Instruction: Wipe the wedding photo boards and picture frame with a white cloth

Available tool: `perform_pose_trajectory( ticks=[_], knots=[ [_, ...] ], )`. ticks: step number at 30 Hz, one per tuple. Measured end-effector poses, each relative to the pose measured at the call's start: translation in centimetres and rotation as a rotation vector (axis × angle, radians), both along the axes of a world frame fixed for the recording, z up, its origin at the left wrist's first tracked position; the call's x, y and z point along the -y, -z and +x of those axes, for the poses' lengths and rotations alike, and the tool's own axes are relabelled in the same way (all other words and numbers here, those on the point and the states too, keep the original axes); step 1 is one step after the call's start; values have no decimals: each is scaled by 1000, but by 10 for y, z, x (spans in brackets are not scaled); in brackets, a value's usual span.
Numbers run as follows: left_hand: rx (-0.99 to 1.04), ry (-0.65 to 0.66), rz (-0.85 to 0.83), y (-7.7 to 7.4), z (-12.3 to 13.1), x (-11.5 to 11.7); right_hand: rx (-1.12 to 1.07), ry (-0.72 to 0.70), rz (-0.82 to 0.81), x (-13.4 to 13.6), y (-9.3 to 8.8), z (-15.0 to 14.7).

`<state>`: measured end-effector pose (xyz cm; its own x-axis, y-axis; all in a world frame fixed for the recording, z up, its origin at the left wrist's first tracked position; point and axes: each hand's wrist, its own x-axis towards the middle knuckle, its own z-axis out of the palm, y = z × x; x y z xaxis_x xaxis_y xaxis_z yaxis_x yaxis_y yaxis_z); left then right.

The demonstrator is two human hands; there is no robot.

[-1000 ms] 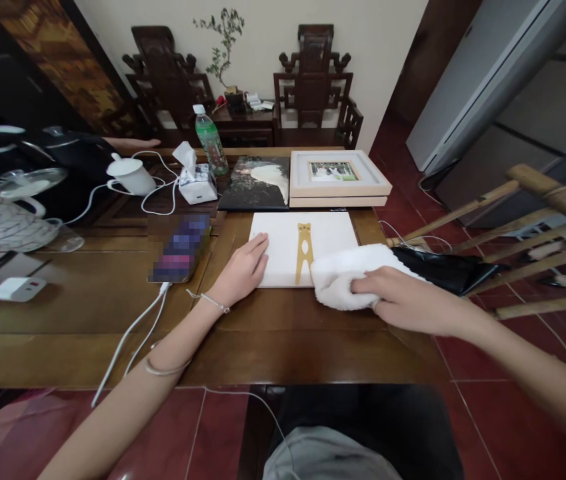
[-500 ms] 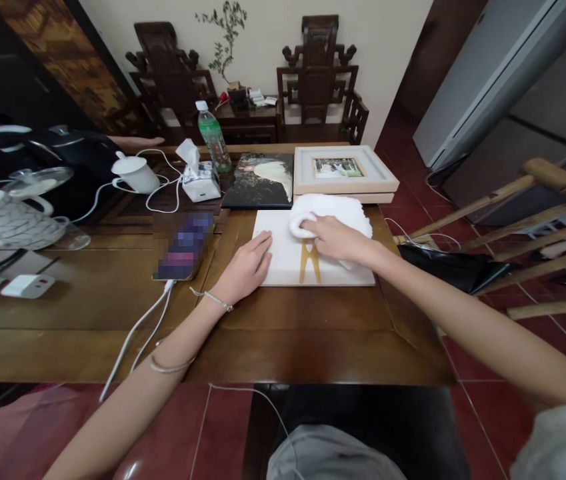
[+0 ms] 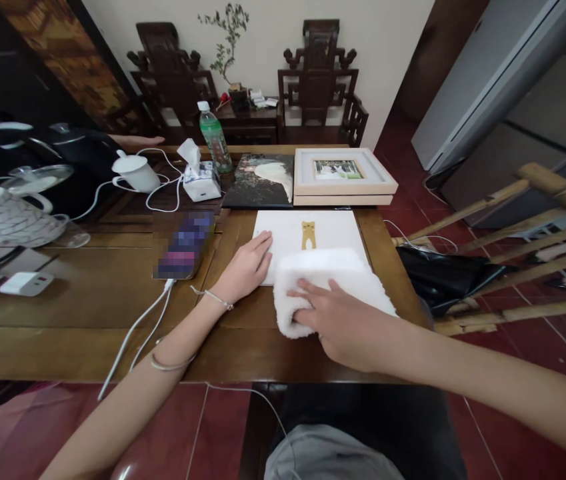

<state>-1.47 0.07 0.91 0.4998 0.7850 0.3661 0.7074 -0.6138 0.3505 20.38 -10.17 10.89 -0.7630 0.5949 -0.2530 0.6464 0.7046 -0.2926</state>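
Note:
A white board [image 3: 277, 232] with a gold figure [image 3: 308, 235] near its middle lies flat on the wooden table. My left hand [image 3: 247, 268] rests against the board's left edge, fingers stretched out and holding nothing. In my right hand [image 3: 347, 325] is a folded, fluffy white towel [image 3: 335, 270], with fingers on top of it and the thumb tucked into its fold. The towel covers the board's near right part and reaches over its front edge. It hides the lower part of the gold figure.
Behind the board lie a dark picture panel [image 3: 257, 187] and stacked pale frames [image 3: 377, 175]. Further left are a tissue box [image 3: 203, 183], a green-labelled bottle [image 3: 215, 140], a lidded cup [image 3: 137, 175] and a phone [image 3: 183, 250] on a white cable [image 3: 135, 327]. A bamboo rack [image 3: 493, 250] stands right.
My right hand has drawn the towel from the board's far part toward me, past its front edge. The gold figure's upper part has come into view. My left hand stays put.

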Motion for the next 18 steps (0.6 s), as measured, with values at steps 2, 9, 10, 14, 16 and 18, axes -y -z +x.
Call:
perform_pose_trajectory(
  ticks=[2, 9, 10, 14, 16, 18],
  knots=[
    [-1, -1, -2, 0, 0, 0, -22, 20, 18, -6, 0, 1],
    [10, 2, -30, -3, 0, 1, -36, 156, 153, -68, 7, 2],
    [16, 2, -33, -3, 0, 1, -36, 171, 175, -79, 9, 2],
    [16, 0, -44, -4, 1, 2, -43, 249, 270, -116, 18, -5],
    [10, -4, -48, -5, 1, 2, -22, 274, 303, -120, 23, -11],
    [9, -6, -54, -5, 1, 2, 22, 261, 321, -112, 28, -16]
  ],
)
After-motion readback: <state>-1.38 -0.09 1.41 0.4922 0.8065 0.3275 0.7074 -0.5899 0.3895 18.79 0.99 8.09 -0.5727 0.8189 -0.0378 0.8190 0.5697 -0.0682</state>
